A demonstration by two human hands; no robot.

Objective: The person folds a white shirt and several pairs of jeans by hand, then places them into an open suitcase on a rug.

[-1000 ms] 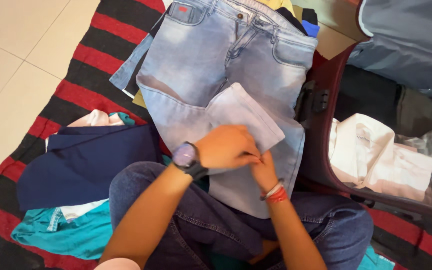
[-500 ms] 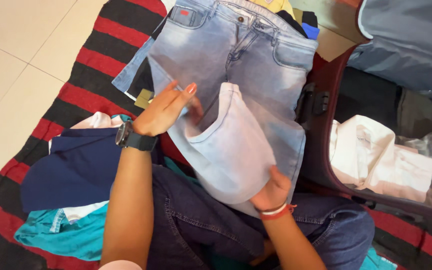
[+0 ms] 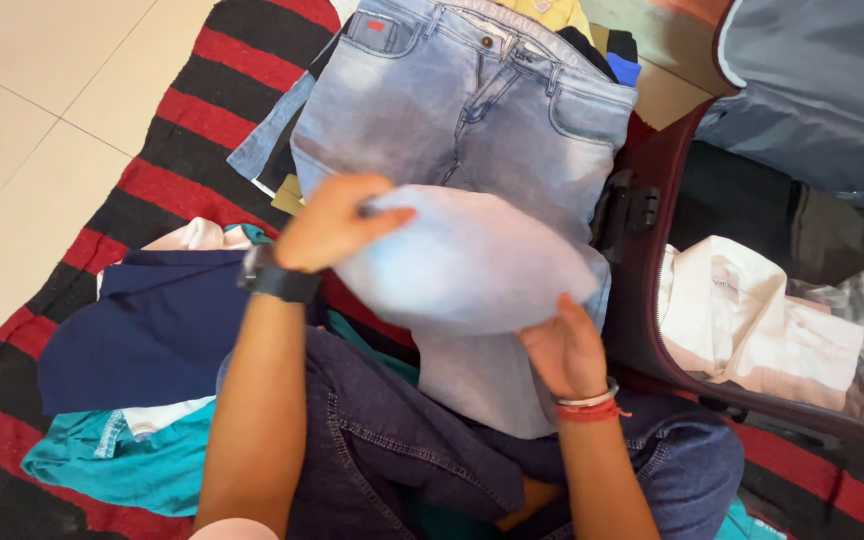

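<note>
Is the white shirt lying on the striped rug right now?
No, the white shirt lies inside the open suitcase, beside the striped rug.

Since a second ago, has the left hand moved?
Yes. The left hand went from the lower jeans leg up and left, away from the suitcase, gripping the folded leg's edge.

One head-worn camera looks steeply down, close over the lap.

Left hand [image 3: 330,222], right hand [image 3: 564,348] — both clenched
</note>
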